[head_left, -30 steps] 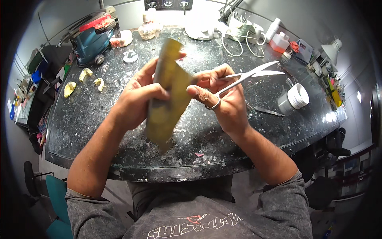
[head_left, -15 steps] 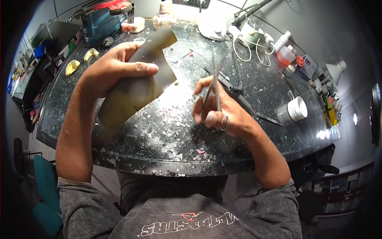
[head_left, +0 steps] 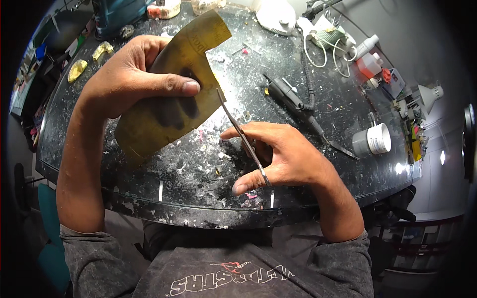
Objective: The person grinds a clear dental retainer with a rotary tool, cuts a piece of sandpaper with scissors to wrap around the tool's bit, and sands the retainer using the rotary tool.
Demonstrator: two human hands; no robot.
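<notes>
My left hand (head_left: 144,82) grips a curved, translucent olive-yellow sheet (head_left: 176,116) with dark patches and a stepped cutout in its right side, thumb pressed on its face. My right hand (head_left: 271,159) has metal scissors (head_left: 233,121) on its thumb and fingers, their blades pointing up-left to the sheet's right edge near the cutout; I cannot tell if they touch it. The black, speckled worktop (head_left: 174,188) lies beneath both. A black corded handpiece (head_left: 285,97) and a metal spatula (head_left: 343,149) lie right of my right hand.
Yellow casts (head_left: 78,70) sit at the left, a blue machine (head_left: 112,17) behind them. A white device (head_left: 273,15), cabled green holder (head_left: 325,42), orange-liquid bottle (head_left: 367,67) and lamp (head_left: 430,94) stand at back and right. A white cup (head_left: 378,139) is near the right edge.
My left hand has moved leftward and tilted the sheet rightward. My right hand has dropped lower, and the scissors have swung to point up-left at the sheet.
</notes>
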